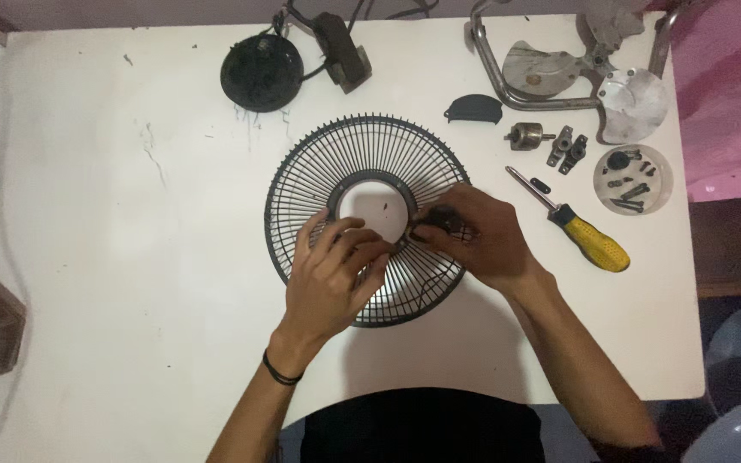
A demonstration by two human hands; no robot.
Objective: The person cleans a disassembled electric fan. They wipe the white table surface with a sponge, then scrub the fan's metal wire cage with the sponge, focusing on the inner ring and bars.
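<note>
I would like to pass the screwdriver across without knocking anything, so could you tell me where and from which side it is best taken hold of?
Take the screwdriver by its thick yellow handle, coming from the near right, where the white table is bare. It lies flat and slanted, its thin metal shaft pointing up-left toward the small parts; the right hand sits just to its left on the fan grille.

Dim overhead light, soft shadows, slight blur

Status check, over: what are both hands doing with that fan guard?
Left hand resting on the wire fan guard. Right hand pinching a small dark part at its inner ring. Nothing blocking; screwdriver lies apart.
</note>
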